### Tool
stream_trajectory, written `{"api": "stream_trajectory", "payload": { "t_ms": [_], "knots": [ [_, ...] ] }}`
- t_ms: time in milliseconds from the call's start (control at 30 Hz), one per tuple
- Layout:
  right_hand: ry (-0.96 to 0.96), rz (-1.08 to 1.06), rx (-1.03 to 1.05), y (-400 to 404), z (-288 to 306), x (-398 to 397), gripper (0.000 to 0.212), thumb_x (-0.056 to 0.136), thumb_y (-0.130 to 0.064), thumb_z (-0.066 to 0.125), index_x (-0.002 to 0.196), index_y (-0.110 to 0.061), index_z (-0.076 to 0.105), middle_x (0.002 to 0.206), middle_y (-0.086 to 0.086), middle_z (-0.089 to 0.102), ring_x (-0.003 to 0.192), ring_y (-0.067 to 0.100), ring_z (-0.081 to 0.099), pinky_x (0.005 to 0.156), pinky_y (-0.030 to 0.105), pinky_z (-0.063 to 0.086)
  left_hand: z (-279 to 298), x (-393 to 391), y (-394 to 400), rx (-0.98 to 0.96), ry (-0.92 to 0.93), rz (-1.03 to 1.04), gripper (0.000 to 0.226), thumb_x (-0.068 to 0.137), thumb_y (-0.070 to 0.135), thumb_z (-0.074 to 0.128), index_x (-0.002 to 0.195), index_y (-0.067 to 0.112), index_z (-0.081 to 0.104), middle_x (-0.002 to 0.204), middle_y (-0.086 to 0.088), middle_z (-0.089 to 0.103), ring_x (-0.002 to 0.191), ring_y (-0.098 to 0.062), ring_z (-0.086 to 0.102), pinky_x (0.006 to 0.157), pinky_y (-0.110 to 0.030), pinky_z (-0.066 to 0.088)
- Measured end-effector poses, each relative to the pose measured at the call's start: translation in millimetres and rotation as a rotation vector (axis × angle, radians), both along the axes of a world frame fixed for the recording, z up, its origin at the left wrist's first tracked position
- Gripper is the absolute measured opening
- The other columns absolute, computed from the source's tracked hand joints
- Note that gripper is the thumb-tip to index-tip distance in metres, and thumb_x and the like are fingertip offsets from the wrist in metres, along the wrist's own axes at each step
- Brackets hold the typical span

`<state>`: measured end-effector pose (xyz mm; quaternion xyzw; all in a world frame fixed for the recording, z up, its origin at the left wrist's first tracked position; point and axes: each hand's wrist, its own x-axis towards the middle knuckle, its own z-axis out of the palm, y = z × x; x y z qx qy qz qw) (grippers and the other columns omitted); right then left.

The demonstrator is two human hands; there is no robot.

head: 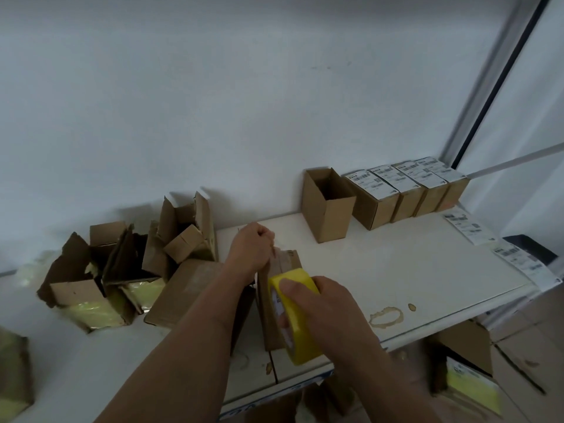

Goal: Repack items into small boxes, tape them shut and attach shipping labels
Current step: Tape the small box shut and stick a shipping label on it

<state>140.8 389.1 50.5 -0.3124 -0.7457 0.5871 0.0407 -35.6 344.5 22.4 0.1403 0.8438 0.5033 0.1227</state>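
At the far left of the bench (396, 270) stands a heap of torn cartons (122, 264), ragged and slumped, with yellow-green packets (94, 309) showing in their open sides; they look limp and would sag if lifted by a flap. Next comes the left hand (251, 250), fingers curled round the far end of the box (276, 294) being sealed, which lies lengthwise near the front edge of the bench. The box looks like thin corrugated card: light, fairly stiff along its edges but easy to dent on a flat face, so it is best held by the corners and ends, as the left hand does, not squeezed in the middle. Against its near part the right hand (323, 309) grips the yellow tape roll (294, 315), thumb on the outer face and fingers seemingly through the core. The roll is rigid and smooth, and the tape's sticky side will grab card at first touch, so it wants a straight pull. Further right an open box (326, 206) stands upright, then a row of labelled boxes (409, 190) against the wall, and loose labels (467, 228) lie flat, thin and easily creased
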Motion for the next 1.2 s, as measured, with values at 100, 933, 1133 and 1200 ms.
{"api": "stream_trajectory", "payload": {
  "t_ms": [100,933,1133,1200],
  "knots": [
    [0.003,0.028,0.052,5.0,6.7,-4.9,0.027,0.092,-0.053,0.053,0.086,-0.027,0.055,0.049,-0.027,0.059,0.050,-0.010,0.058,0.046,0.011,0.039,-1.9,-6.7,4.2,-0.052,0.037,-0.035,0.016,0.100,0.017,0.051,0.090,0.010,0.061,0.079,-0.001,0.064,0.057,0.000,0.059,0.053,-0.015,0.043],
    [-0.131,-0.017,0.044,13.8,12.5,-31.9,0.049,0.085,-0.066,0.052,0.104,-0.021,0.061,0.071,-0.011,0.068,0.082,0.011,0.064,0.086,0.036,0.051,-43.0,-54.2,24.9,-0.178,-0.188,-0.115,0.016,0.094,0.009,0.056,0.094,0.010,0.072,0.107,-0.008,0.072,0.104,-0.022,0.065,0.084,-0.030,0.051],
    [-0.122,-0.025,0.075,11.9,15.0,-30.9,0.042,0.088,-0.063,0.050,0.102,-0.025,0.055,0.071,-0.017,0.058,0.076,0.005,0.057,0.083,0.032,0.047,-37.1,-46.7,23.9,-0.620,0.046,-0.291,0.030,0.098,0.009,0.043,0.125,0.012,0.057,0.121,-0.008,0.064,0.111,-0.025,0.060,0.082,-0.031,0.043],
    [-0.119,-0.025,0.074,11.3,15.3,-31.4,0.045,0.087,-0.065,0.050,0.105,-0.024,0.056,0.073,-0.016,0.058,0.078,0.006,0.057,0.086,0.034,0.049,-32.0,-45.6,25.4,-0.720,0.047,-0.300,0.032,0.101,0.011,0.039,0.126,0.009,0.058,0.122,-0.010,0.063,0.105,-0.025,0.060,0.079,-0.030,0.041]
  ]
}}
